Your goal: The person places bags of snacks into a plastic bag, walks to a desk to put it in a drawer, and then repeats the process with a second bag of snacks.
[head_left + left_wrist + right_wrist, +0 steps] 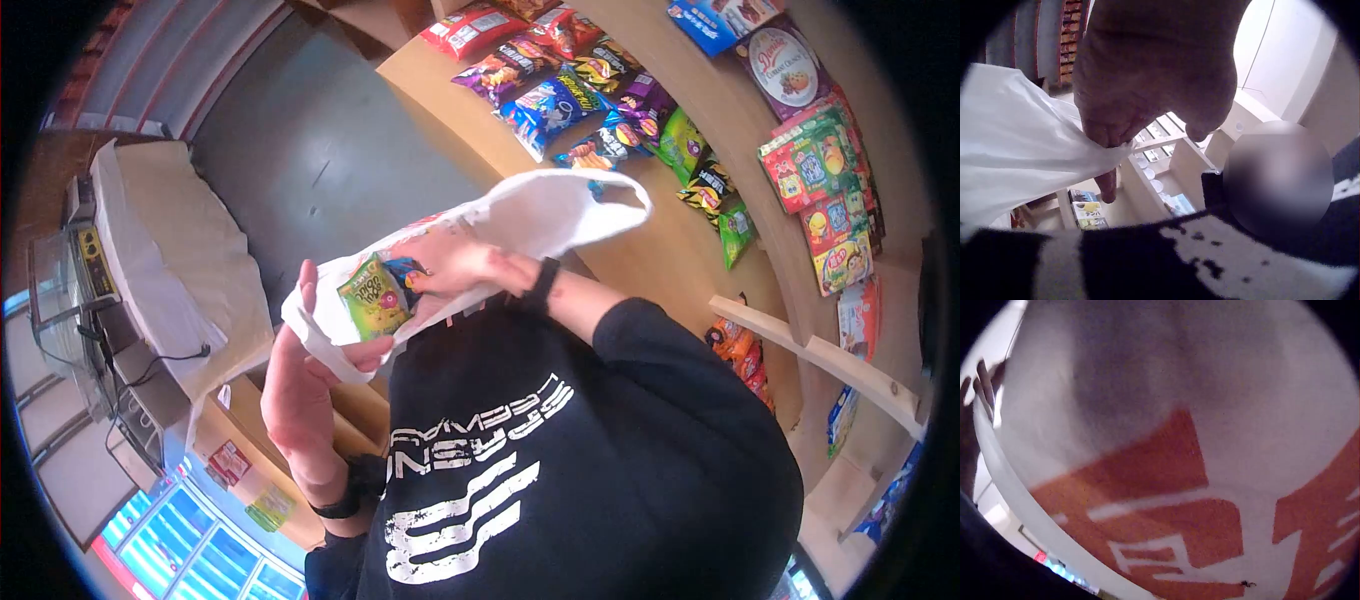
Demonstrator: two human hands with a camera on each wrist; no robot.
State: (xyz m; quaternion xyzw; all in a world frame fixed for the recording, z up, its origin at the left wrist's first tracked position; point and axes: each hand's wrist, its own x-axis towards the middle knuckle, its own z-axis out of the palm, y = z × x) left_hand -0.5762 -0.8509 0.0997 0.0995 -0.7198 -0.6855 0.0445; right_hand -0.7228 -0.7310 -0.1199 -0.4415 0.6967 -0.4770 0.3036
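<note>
A white plastic bag (570, 210) with red print hangs between both hands. My left hand (300, 370) grips it at a handle, the loop running across the fingers; in the left wrist view the bag's plastic (1016, 144) bunches up at the curled fingers. My right hand (460, 265) reaches into the bag's mouth. By its fingers lie a green snack packet (376, 303) and a blue snack packet (408, 272). Those fingertips are partly hidden, so I cannot tell whether they grip a packet. Printed bag plastic (1166, 456) fills most of the right wrist view.
Shelves at right hold several bagged snacks (550, 105) and a row of boxed snacks (815, 160). A wooden rail (820, 355) runs below. A grey panel (320, 160) lies beyond the bag. A cloth-covered stand (175, 250) and lit fridges (190, 535) are at left.
</note>
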